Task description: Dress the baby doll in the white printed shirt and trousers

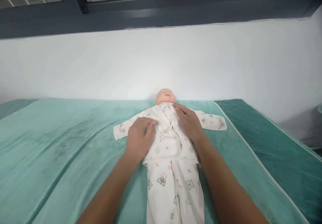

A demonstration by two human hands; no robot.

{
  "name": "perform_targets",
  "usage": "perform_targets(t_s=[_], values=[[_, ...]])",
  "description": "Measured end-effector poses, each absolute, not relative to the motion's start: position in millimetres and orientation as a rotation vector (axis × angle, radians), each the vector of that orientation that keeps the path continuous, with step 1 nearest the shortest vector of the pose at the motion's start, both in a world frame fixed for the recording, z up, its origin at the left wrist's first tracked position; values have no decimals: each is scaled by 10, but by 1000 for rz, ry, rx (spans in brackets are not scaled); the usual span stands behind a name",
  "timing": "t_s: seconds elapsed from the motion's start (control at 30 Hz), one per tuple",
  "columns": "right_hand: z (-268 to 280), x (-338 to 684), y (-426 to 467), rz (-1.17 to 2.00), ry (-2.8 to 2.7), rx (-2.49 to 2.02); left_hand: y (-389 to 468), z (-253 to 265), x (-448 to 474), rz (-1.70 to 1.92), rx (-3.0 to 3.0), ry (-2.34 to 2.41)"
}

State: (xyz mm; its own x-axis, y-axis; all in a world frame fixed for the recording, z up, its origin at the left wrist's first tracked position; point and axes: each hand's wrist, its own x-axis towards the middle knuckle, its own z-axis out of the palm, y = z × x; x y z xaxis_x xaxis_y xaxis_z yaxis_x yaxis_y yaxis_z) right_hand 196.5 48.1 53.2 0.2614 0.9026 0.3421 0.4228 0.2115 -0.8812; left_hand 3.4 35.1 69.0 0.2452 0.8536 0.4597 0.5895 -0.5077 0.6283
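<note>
Doll (165,96), left hand (140,135), right hand (188,122) over jacket (164,145)

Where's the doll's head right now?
In the head view, the doll's head lies near centre, between the printed top and the white wall, just beyond the right hand.

2 hands (140,135) (189,123) over clothed doll (165,97), green blanket (62,130)

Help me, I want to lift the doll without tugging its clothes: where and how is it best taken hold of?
Probably by the torso from both sides, below the outspread sleeves, coming from the near side. The doll lies face up with its head close to the wall, so the far end offers little room.
</note>
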Motion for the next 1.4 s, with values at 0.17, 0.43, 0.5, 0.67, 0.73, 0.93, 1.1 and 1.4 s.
perform_targets(t_s=[0.17, 0.43, 0.5, 0.67, 0.73, 0.93, 1.1, 1.4], values=[[464, 1990, 518, 429, -1227, -1406, 759, 768, 250, 1047, 2219, 1220], [520, 1938, 499, 461, -1267, -1456, 1084, 918, 608, 1132, 1778, 1180], [576, 1910, 533, 449, -1297, -1547, 1150, 889, 646, 1144, 1759, 1264], [725, 1800, 729, 295, -1458, -1859, 1213, 823, 688, 1015, 1902, 1418], [762, 1768, 798, 246, -1480, -1981, 1222, 806, 678, 980, 1908, 1422], [721, 1891, 849, 450, -1330, -1828, 1268, 732, 654, 1031, 1788, 1305], [647, 2014, 862, 765, -1104, -1459, 1286, 703, 666, 1092, 1617, 1286], [637, 1941, 848, 808, -1026, -1265, 1191, 775, 743, 1168, 1274, 1071]])
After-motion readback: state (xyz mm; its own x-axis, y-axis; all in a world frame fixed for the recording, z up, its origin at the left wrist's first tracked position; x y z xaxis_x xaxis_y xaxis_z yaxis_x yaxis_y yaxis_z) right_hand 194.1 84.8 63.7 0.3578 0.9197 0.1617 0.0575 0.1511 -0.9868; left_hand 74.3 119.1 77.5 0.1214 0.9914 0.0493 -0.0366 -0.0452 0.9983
